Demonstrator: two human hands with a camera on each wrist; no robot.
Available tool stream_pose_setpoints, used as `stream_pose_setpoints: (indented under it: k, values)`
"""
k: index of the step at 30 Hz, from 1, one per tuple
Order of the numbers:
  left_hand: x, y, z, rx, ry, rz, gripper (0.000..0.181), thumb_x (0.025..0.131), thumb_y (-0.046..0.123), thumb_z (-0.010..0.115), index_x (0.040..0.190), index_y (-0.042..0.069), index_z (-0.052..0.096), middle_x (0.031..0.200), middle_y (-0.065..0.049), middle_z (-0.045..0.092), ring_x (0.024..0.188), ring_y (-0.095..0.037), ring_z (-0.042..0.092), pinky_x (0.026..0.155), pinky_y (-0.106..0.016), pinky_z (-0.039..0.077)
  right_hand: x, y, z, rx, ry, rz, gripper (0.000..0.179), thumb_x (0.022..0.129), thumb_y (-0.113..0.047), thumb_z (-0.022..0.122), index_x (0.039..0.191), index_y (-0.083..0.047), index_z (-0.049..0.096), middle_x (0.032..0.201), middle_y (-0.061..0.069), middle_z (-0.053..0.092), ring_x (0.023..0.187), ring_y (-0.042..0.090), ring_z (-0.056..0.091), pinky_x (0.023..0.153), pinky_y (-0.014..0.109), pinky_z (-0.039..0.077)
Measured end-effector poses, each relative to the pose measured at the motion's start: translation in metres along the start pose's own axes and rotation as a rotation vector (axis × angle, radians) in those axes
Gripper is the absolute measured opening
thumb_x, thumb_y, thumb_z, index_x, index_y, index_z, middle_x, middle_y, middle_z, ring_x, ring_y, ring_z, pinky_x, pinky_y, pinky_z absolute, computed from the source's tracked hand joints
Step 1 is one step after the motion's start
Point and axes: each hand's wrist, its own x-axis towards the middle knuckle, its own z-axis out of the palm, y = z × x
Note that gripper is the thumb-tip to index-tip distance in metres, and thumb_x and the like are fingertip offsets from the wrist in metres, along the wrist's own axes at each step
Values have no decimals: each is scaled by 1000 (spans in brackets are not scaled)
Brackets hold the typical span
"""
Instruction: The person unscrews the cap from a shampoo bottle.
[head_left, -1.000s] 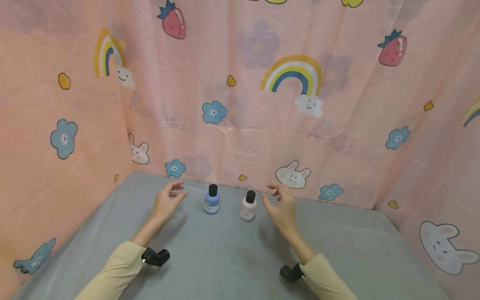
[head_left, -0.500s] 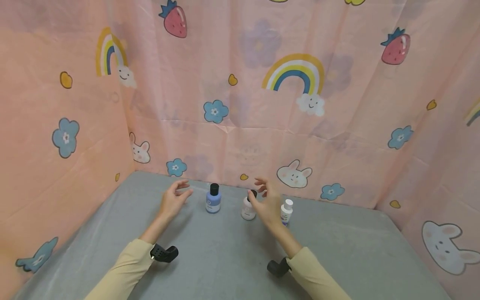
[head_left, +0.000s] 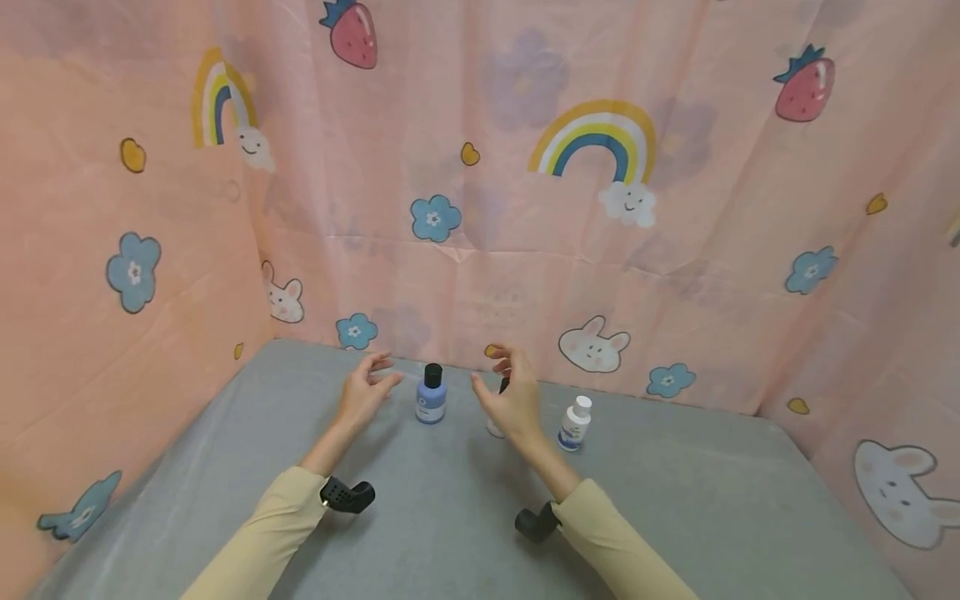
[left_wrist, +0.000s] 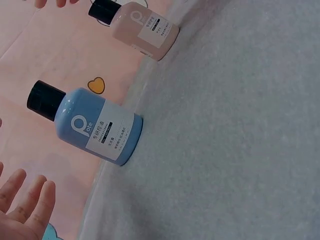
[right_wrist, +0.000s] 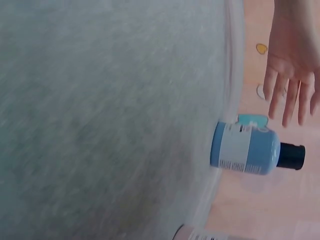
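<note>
A blue bottle [head_left: 431, 403] with a black cap stands upright near the back of the grey table. Just left of it is my left hand [head_left: 363, 395], its fingers loosely bent and holding nothing. My right hand [head_left: 516, 402] hovers in front of a pale pink bottle, hiding most of it in the head view; only part of its black cap and base show. No grip shows there. The left wrist view gives the pink bottle [left_wrist: 146, 31] whole. To the right of my right hand stands a small white bottle [head_left: 574, 425] with a white cap.
The grey cloth-covered table [head_left: 442, 517] runs back to a pink printed curtain [head_left: 480, 275], close behind the bottles. More curtain hangs along the left and right sides. A black wrist camera [head_left: 348, 497] sits on my left wrist.
Both hands have moved inward: the left toward the blue bottle, the right leftward in front of the pink bottle. The white bottle, hidden at first, has come into sight behind the right hand.
</note>
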Motion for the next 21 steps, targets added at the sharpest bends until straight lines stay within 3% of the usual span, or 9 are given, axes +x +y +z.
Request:
stream_pose_setpoints:
  k: [4,12,21]
  values:
    - [3,1,4,8,-19,-14,55,92,22,62,142,8,43,138,-21,51,116,-37,58,87,-43,54,3,-5,6,13,-19,-4,53,75,-13,78,121,-3,54,104,13,63,85,26,59,77,42,51]
    - [7,1,8,37,-66,-117,63,94,27,58,149,11,33,146,-20,45,128,-36,49,99,-46,47,7,-9,21,61,-58,-1,58,74,-10,78,125,-1,51,106,16,62,87,27,60,78,43,54]
    - [10,-2,10,37,-123,-106,65,93,20,58,150,10,29,148,-20,41,130,-36,47,101,-50,44,10,-11,34,106,-133,85,64,76,-9,78,130,-2,45,111,20,57,91,30,59,83,42,54]
